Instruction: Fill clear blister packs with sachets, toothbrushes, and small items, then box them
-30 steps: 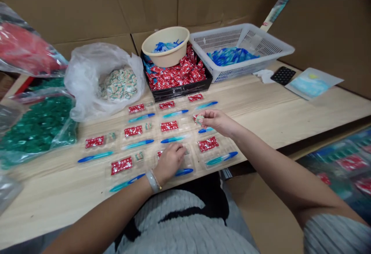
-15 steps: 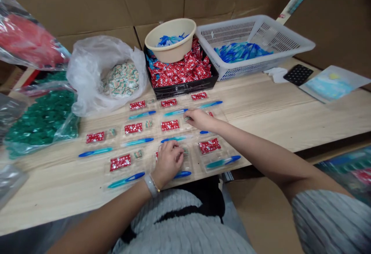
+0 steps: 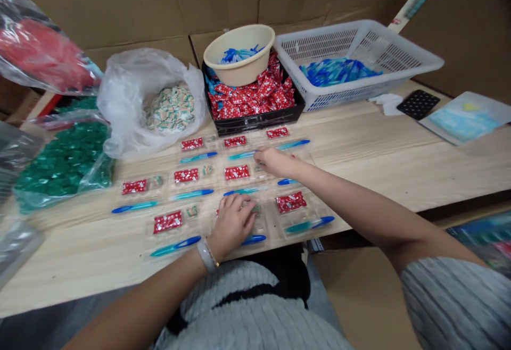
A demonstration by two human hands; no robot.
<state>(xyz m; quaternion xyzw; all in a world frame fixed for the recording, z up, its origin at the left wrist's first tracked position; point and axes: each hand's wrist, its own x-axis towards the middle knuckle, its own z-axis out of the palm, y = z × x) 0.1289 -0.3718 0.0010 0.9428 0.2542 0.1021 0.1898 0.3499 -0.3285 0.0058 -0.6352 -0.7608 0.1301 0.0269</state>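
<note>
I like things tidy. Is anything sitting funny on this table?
Yes: the cream bowl sits on top of the heaped red packets in the black tray, not on the table, and looks slightly tipped.

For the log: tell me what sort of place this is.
Probably a hand-packing workbench: rows of clear trays on the table, a black bin of red sachets, a white basket of blue pens.

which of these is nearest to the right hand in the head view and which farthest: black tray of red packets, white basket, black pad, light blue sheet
1. black tray: just behind the right hand.
2. white basket: behind it and to the right.
3. black pad: farther right on the table.
4. light blue sheet: far right, beyond the pad.
</note>
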